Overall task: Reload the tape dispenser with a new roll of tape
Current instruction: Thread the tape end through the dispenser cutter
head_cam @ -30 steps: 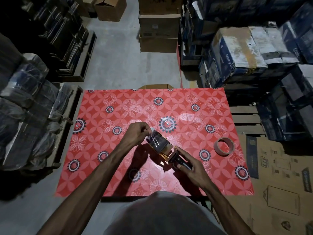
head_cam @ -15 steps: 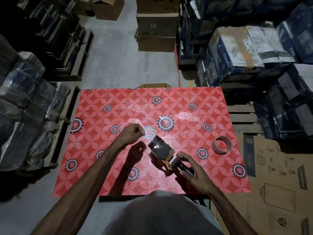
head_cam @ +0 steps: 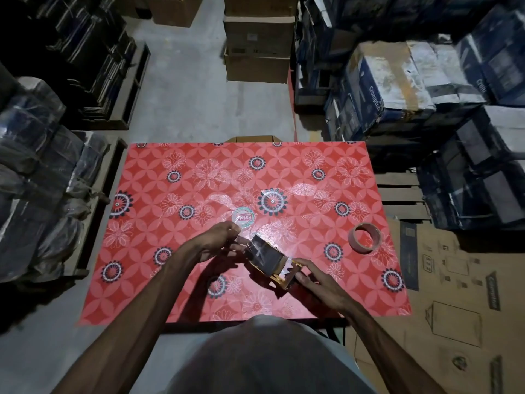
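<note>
Over the red flowered table [head_cam: 199, 177] I hold a tape dispenser [head_cam: 285, 275] with an orange frame. A dark, shiny roll of tape [head_cam: 265, 255] sits in it. My right hand [head_cam: 318, 282] grips the dispenser's handle end. My left hand [head_cam: 218, 241] is at the roll's far side, fingers pinched on the tape's loose end. A round white and red label [head_cam: 243, 217] lies flat on the table just beyond my left hand. An empty brown tape core [head_cam: 365, 238] stands on the table at the right.
Cardboard boxes [head_cam: 257, 38] stack beyond the table's far edge. Blue cartons [head_cam: 397, 81] pile at the right, wrapped bundles [head_cam: 37, 166] at the left. Flattened cardboard [head_cam: 454, 294] lies on the floor at the right.
My left hand went out and left the round label on the table, then came back to the roll. The dispenser shifted slightly in my right hand.
</note>
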Available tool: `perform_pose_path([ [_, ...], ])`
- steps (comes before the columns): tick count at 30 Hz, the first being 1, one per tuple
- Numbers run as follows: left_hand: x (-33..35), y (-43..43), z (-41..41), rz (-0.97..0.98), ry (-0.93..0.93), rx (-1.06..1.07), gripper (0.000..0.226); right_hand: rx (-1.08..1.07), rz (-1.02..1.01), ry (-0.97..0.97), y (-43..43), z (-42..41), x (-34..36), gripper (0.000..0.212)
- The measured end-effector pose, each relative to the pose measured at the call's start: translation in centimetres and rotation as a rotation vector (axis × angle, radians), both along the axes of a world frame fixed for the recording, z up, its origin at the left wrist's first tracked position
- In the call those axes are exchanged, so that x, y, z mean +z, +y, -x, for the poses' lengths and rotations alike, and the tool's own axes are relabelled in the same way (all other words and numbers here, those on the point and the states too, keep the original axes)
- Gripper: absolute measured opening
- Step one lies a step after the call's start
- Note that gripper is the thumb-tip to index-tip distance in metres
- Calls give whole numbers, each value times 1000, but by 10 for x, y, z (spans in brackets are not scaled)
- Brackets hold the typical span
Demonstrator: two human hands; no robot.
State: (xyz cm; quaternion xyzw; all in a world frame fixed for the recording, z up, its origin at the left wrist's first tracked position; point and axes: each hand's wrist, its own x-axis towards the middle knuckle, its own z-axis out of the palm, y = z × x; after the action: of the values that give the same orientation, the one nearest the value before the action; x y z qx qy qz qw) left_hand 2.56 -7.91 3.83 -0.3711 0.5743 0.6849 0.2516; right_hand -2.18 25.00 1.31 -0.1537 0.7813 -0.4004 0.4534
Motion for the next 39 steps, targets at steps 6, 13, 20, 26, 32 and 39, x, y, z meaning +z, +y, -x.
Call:
perform_pose_path([
  [6, -3, -2, 6, -90, 55, -37, 20, 113, -106, -13, 6, 7, -18, 53],
  [13, -2, -3, 2, -80, 67, -55, 14, 64, -54, -14, 2, 7, -13, 65],
  [20, -17, -9, -4, -51, 61, -59, 13, 121, -120, 95, 0, 8, -10, 68],
  [26, -15, -9, -5, -64, 80, -104, 10, 171, -433, 343, -16, -5, -11, 98],
  [32, -13, -10, -11, -82, 100, -61, 15, 124, -557, 397, -19, -15, -20, 94],
  [39, -13, -5, -11, 24, 198, -73, 15, 47, -302, 201, -13, -7, -17, 85],
])
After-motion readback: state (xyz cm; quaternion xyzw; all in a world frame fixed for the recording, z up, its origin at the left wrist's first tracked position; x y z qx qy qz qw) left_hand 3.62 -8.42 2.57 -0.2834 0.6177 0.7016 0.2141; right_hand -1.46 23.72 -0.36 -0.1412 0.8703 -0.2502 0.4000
